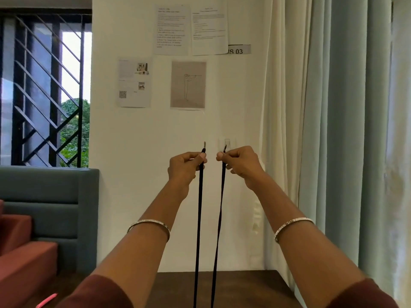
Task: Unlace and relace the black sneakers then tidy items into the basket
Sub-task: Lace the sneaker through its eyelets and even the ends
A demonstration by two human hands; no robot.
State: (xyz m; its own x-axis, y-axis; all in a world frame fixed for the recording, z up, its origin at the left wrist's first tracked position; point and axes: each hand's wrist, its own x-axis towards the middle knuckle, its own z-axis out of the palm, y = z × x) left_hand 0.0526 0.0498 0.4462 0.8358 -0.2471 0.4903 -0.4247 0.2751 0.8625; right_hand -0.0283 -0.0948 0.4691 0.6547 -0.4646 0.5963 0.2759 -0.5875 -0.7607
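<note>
A white wall [155, 130] with taped papers [171, 30] fills the middle of the frame, a pale curtain [344, 130] the right side, a barred window [44, 85] the upper left. A dark table [244, 285] shows at the bottom centre.

Both arms reach up and forward. The left hand [184, 165] and right hand [242, 165] are level at centre frame, near each other but apart, each with thumb and curled fingers pinching one end of a black lace [198, 218]. Its two runs hang taut and almost vertical, side by side, leaving the bottom edge between the arms. The tips [204, 144] stand just above the fingers.

The sneakers and basket are out of view. The shoe probably lies straight down the lace's long axis, below the frame. The ends look evened, and each hand is equally near its own end.
</note>
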